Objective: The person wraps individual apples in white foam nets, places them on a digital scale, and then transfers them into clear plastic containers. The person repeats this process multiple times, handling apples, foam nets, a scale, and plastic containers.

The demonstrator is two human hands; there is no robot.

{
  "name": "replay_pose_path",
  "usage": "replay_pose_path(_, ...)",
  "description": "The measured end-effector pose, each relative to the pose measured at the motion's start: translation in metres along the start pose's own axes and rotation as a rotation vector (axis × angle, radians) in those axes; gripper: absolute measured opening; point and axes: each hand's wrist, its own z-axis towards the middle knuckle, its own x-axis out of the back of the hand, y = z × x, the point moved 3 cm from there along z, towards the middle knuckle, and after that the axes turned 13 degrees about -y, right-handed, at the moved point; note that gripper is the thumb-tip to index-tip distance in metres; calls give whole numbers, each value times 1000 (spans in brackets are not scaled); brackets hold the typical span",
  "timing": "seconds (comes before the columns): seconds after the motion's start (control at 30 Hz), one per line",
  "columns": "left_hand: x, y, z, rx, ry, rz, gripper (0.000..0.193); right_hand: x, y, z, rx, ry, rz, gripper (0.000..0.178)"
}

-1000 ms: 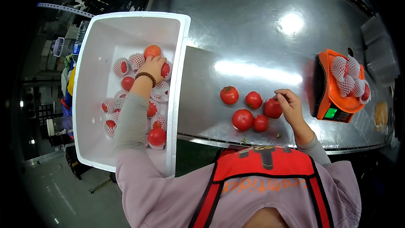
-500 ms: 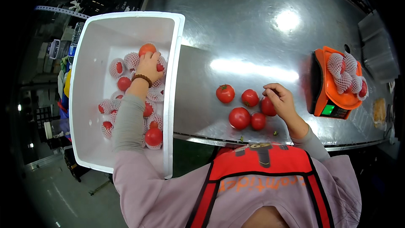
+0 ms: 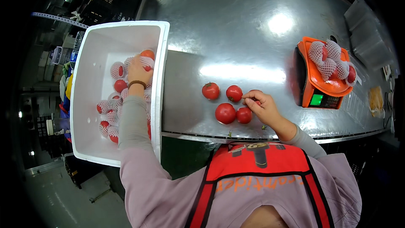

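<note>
My left hand [image 3: 138, 71] reaches down into a white foam box [image 3: 165, 80], its fingers closed round a tomato in a white foam net [image 3: 147, 62]. Beside it in the box are a bare orange-red tomato [image 3: 147, 54], a bare red tomato [image 3: 120, 85] and several netted ones [image 3: 117, 70]. Over the steel table my right hand [image 3: 263, 107] has thumb and fingers closed on a red tomato, of which only a sliver shows between them. Loose tomatoes lie to its left: one with a green stem [image 3: 211, 90], another [image 3: 234, 93], a large one [image 3: 225, 113] and a smaller one [image 3: 244, 115].
On the right of the steel table [image 3: 185, 109] stands an orange scale [image 3: 322, 80] bearing several netted tomatoes [image 3: 328, 68]. Clear plastic containers [image 3: 367, 29] stand behind it. A yellowish packet [image 3: 375, 100] lies farther right. Small green stem bits [image 3: 264, 127] lie near the front edge.
My left hand has moved a little left inside the box with the netted tomato. My right hand now covers most of the tomato it touches. The whole view has shifted slightly.
</note>
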Motion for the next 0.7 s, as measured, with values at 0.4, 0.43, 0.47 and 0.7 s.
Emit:
replay_pose_path(0.4, 139, 181, -2, -381, -102, -2042, 44, 3, -124, 67, 463, 109, -66, 32)
replay_pose_path(0.43, 130, 204, -7, -401, -122, -2084, 41, -1, -139, 71, 529, 213, -170, 34)
replay_pose_path(0.47, 124, 230, -19, -472, -131, -2103, 42, -5, -151, 75, 593, 317, -273, 36)
replay_pose_path(0.7, 50, 291, -79, -647, -482, -2763, 71, 2, -119, 39, 920, 287, -807, 40)
